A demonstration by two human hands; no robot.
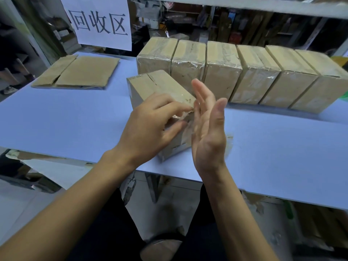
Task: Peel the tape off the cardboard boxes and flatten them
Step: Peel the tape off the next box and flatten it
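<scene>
Cardboard, a brown tape-wrapped box [150, 85], lies tilted on the pale blue table [66, 119] near its front edge. The left hand [148, 127] rests on the box's near end, its forefinger and thumb picking at clear tape [178, 116] at the corner. The right hand [207, 127] stands edge-up just beside it, fingers straight, gripping nothing. Behind stands a row of six taped brown boxes [244, 72]; a flattened brown cardboard sheet [79, 72] lies far left under a white paper sign [101, 21]

Seven taped boxes [188, 68], one flattened box [79, 72], two hands [150, 125].
</scene>
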